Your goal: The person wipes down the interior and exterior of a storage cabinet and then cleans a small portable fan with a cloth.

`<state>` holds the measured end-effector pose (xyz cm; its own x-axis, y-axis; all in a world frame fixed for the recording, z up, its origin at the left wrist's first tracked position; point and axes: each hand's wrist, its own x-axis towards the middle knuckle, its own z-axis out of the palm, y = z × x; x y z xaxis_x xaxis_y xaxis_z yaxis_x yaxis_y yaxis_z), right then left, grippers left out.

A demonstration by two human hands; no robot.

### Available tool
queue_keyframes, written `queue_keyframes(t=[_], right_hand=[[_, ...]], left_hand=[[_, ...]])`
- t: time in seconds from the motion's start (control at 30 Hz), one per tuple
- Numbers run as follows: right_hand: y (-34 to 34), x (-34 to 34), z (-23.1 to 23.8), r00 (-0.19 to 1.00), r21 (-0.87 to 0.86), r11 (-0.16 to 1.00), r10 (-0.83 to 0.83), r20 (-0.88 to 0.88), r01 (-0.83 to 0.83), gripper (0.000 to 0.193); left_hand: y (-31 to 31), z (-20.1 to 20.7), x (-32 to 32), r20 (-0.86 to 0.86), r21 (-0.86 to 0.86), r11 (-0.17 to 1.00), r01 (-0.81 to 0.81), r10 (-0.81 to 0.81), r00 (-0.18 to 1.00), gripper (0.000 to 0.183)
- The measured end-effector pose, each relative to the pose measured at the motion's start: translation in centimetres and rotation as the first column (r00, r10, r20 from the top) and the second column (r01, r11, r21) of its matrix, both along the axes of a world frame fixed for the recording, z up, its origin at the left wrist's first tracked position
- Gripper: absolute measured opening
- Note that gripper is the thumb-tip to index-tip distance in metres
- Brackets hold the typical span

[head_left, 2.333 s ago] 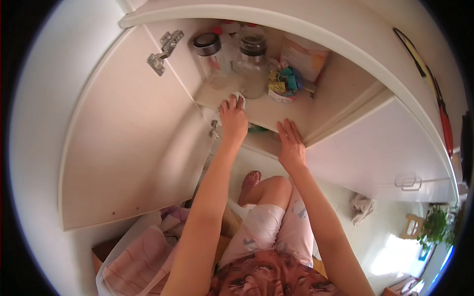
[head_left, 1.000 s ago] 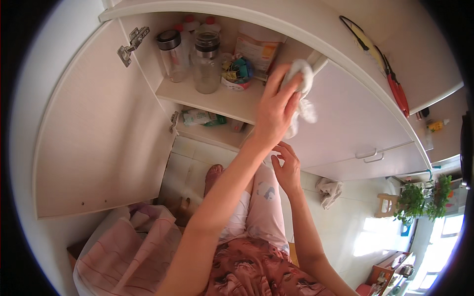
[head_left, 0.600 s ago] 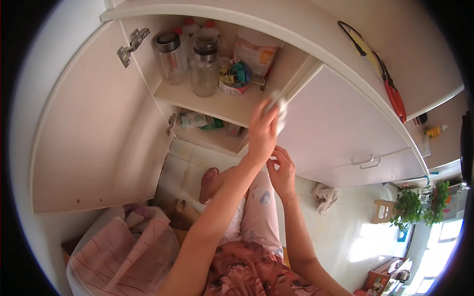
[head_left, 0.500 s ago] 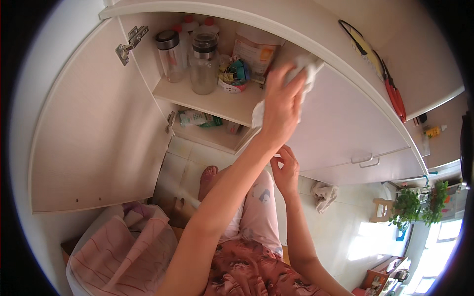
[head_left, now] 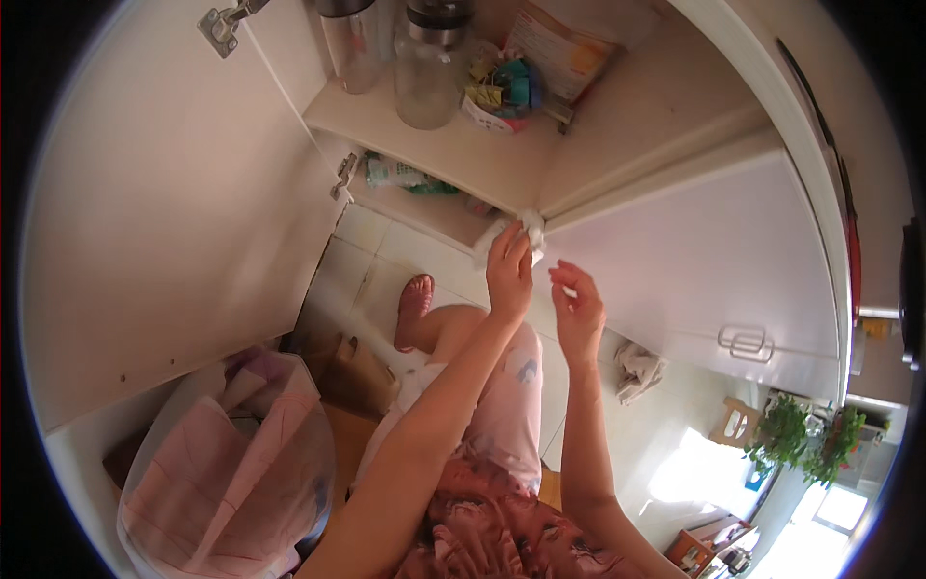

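Note:
My left hand (head_left: 509, 275) is closed on a white cloth (head_left: 532, 236). It presses the cloth to the front edge of the cabinet, where the shelf (head_left: 439, 154) meets the panel beside the closed white door (head_left: 704, 261). Just right of it, my right hand (head_left: 581, 314) hangs in the air with loosely curled fingers and nothing visible in them. On the shelf stand a glass jar (head_left: 427, 87) with a dark lid, a glass bottle (head_left: 355, 48) and a small tub of coloured binder clips (head_left: 502, 96).
The cabinet's left door (head_left: 174, 212) stands wide open. Below the shelf lies a green and white packet (head_left: 400, 174). A clear bag with pink cloth (head_left: 227, 463) sits at lower left. A crumpled rag (head_left: 639, 372) lies on the tiled floor, with green plants (head_left: 805, 434) farther right.
My left hand has come down and nearer with the white cloth, from the cabinet's upper front edge to its lower corner. My right hand has shifted slightly up and right. The view has tilted.

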<state>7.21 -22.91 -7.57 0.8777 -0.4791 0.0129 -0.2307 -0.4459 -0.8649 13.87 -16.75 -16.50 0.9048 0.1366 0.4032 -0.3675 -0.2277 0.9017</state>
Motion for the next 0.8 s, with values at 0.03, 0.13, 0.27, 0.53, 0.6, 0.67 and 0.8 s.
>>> queue_keyframes(t=[0.03, 0.13, 0.27, 0.53, 0.6, 0.67, 0.8], right_hand=[[-0.1, 0.1, -0.4, 1.0, -0.005, 1.0, 0.02, -0.016, -0.02, 0.017], [0.1, 0.4, -0.2, 0.997, 0.013, 0.998, 0.063, -0.05, -0.063, 0.017], [0.9, -1.4, 1.9, 0.992, 0.029, 0.998, 0.065, -0.109, -0.062, 0.017], [3.5, -13.4, 1.2, 0.994, 0.139, 0.988, -0.049, -0.093, 0.062, 0.031], [6.1, -17.1, 2.3, 0.997, 0.251, 0.965, -0.065, -0.049, 0.076, 0.041], [8.0, -19.4, 3.7, 0.978, 0.672, 0.73, -0.203, 0.045, 0.12, 0.043], [9.7, -21.0, 5.5, 0.99, 0.607, 0.795, -0.075, 0.118, -0.012, 0.043]], left_hand=[[-0.3, -0.3, -0.5, -0.067, -0.105, 0.994, 0.017, -0.024, 0.997, 0.022], [-1.2, -0.5, -1.1, -0.179, -0.193, 0.981, 0.009, -0.044, 0.983, 0.019], [-1.8, -1.0, -1.3, -0.213, -0.143, 0.981, -0.127, 0.095, 0.972, 0.02], [5.2, 0.7, -12.1, -0.61, -0.577, 0.815, 0.05, -0.471, 0.636, 0.029], [8.2, 2.7, -17.2, -0.458, -0.793, 0.591, 0.149, -0.739, 0.495, 0.033], [9.6, 5.1, -21.9, -0.421, -0.671, 0.681, 0.292, -0.675, 0.605, 0.038], [12.7, 8.4, -25.7, -0.249, -0.586, 0.654, 0.478, -0.707, 0.662, 0.048]])
